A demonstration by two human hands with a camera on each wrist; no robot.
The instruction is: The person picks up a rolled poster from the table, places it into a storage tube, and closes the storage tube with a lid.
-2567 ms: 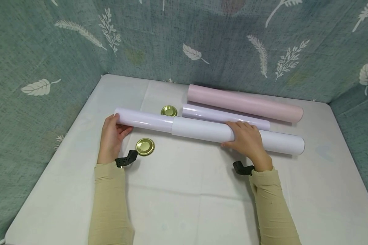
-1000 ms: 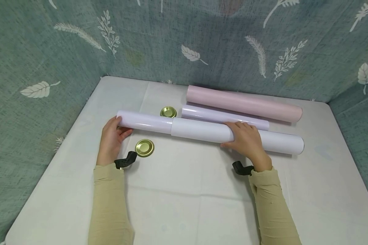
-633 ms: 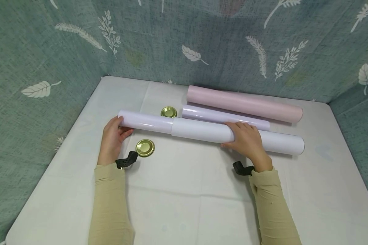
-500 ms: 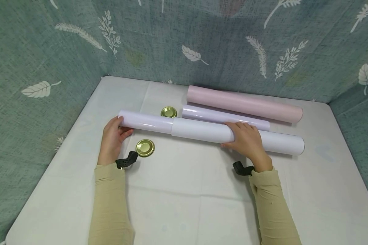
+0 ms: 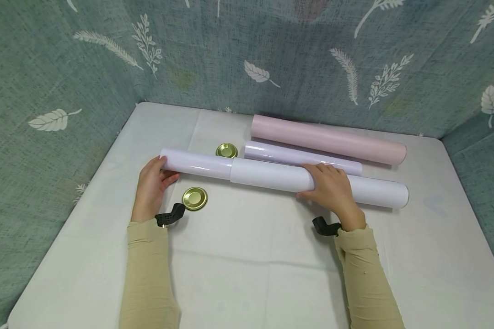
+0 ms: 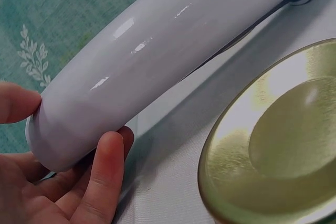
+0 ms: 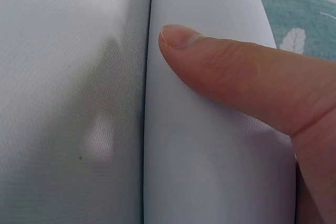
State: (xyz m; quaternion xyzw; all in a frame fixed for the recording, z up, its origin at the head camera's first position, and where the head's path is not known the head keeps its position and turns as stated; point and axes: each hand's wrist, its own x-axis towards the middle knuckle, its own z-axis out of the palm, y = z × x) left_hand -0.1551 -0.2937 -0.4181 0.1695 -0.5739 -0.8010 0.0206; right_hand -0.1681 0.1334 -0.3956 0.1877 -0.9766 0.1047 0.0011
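A glossy pale lilac tube (image 5: 197,163) runs into the open left end of a wider white tube (image 5: 267,173). My left hand (image 5: 150,185) holds the lilac tube's free end. In the left wrist view its thumb (image 6: 18,102) touches the end's edge and the fingers curl beneath. Near the middle of the white tube, my right hand (image 5: 329,185) grips from above, with its thumb (image 7: 220,66) along the near side; most of its other fingers are hidden in the right wrist view. How far the lilac tube reaches inside is hidden.
Behind lie a second lilac tube (image 5: 288,153), partly covered by the white tube and right hand, and a thicker pink tube (image 5: 329,139). One gold round lid (image 5: 195,198) sits near the left wrist, another gold lid (image 5: 227,150) behind the lilac tube. Patterned fabric (image 5: 214,55) walls the table.
My left hand and the lilac tube have shifted slightly right, so a little less of that tube shows outside the white one. The right hand and white tube stay put.
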